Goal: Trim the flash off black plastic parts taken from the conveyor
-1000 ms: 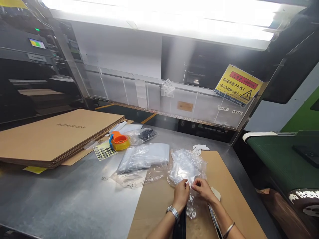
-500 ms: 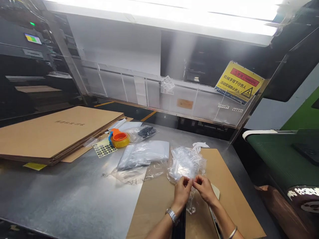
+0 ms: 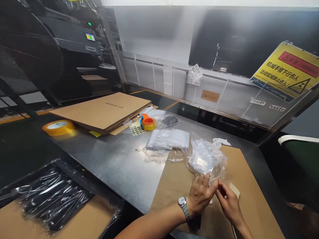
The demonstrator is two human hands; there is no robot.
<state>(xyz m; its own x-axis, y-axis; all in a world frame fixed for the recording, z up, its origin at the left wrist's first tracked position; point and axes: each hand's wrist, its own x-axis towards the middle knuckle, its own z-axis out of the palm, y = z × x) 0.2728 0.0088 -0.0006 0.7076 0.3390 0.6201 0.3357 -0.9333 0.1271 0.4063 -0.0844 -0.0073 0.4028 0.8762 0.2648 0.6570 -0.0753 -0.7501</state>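
My left hand (image 3: 200, 194), with a metal watch on its wrist, is closed, its fingertips bent over the near edge of a crumpled pile of clear plastic bags (image 3: 204, 157). Close on its right, my right hand (image 3: 228, 200) is pinched, thumb and fingers meeting my left thumb. Between them they grip a thin clear plastic bag, mostly hidden by the fingers. Under the hands lies a brown cardboard sheet (image 3: 161, 196). A dark flat item (image 3: 194, 223) shows beneath my left wrist, and a pale-edged flat item (image 3: 234, 191) lies behind my right hand.
A packet of bags (image 3: 168, 139), tape dispenser (image 3: 148, 122), sticker sheet (image 3: 137, 128) and white glove (image 3: 221, 142) lie on the metal table (image 3: 119, 159). Stacked cardboard (image 3: 107, 109) and a tape roll (image 3: 58, 127) are left. Wrapped black items (image 3: 57, 196) sit lower left.
The view has swung left, bringing the tape roll and wrapped black items into sight. My left hand has turned over, back upward, fingers reaching the bag pile; less of the pinched plastic shows.
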